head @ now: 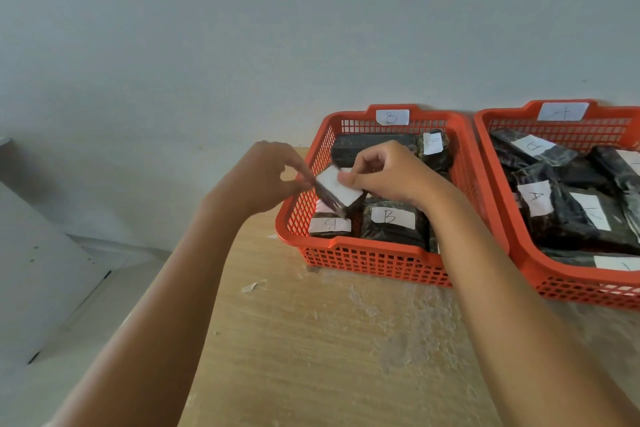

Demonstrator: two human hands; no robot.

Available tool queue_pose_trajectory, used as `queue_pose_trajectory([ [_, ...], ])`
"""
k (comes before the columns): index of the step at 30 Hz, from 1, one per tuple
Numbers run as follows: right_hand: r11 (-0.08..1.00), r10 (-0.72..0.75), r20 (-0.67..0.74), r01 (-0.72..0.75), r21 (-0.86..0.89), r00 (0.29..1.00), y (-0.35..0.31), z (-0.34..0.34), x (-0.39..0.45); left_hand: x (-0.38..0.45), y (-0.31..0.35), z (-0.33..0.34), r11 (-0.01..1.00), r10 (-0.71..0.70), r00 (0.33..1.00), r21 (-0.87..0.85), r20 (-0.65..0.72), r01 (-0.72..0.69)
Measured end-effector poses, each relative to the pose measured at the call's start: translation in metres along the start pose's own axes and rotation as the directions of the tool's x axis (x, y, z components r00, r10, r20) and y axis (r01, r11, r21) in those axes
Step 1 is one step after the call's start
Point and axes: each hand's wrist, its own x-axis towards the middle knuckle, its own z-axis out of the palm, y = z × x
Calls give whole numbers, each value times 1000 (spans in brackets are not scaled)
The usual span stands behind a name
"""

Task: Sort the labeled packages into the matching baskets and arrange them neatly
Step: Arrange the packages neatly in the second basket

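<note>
An orange basket tagged B [367, 258] stands on the wooden table and holds several dark packages with white labels, one marked B [393, 218]. Over its left side both hands hold one tilted dark package with a white label [334, 189]. My left hand [268, 177] pinches its left edge; my right hand [388, 172] grips its right end. To the right, a second orange basket tagged A [519, 232] holds several dark packages, one labelled A [536, 198] and one whose label reads like a B upside down [533, 146].
The wooden table [329, 340] has a worn, flaky top and its left edge runs diagonally from the B basket toward the near left. A pale wall stands behind the baskets. A grey board leans low at the left [38, 253].
</note>
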Motion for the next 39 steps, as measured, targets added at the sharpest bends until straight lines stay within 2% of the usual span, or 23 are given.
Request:
queue_pose_trajectory([
  [3, 1000, 2, 188, -3, 8, 982, -3, 3, -2, -3, -4, 2, 1000, 0, 996, -24, -86, -2],
  [7, 999, 28, 312, -17, -37, 950, -5, 7, -3, -4, -1, 1, 999, 8, 999, -50, -53, -11],
  [11, 991, 41, 347, 6, -133, 937, -7, 10, -5, -4, 2, 3, 999, 39, 998, -25, -40, -40],
  [15, 990, 24, 347, 26, -138, 938, -7, 11, -7, -4, 3, 4, 997, 71, 997, 0, -39, -71],
  [19, 987, 27, 444, 46, -153, 896, -10, 14, -8, -3, 1, 7, 996, 87, 996, -11, -22, -88],
  [23, 971, -26, 374, 112, -211, 927, -9, 25, -7, -2, 0, 10, 995, 95, 995, 21, -32, -95],
  [26, 960, -60, 396, 162, -230, 916, -9, 32, -9, -2, 2, 12, 995, 98, 995, 35, -32, -97],
  [31, 981, 32, 454, 59, -185, 890, -13, 21, -8, 1, 7, 14, 995, 83, 996, 54, -22, -82],
  [36, 966, 25, 494, 107, -236, 869, -12, 26, -9, 1, 8, 14, 994, 82, 997, 66, -8, -82],
  [39, 956, 61, 520, 99, -275, 852, -13, 26, -9, -1, 12, 17, 996, 89, 996, 17, -4, -89],
])
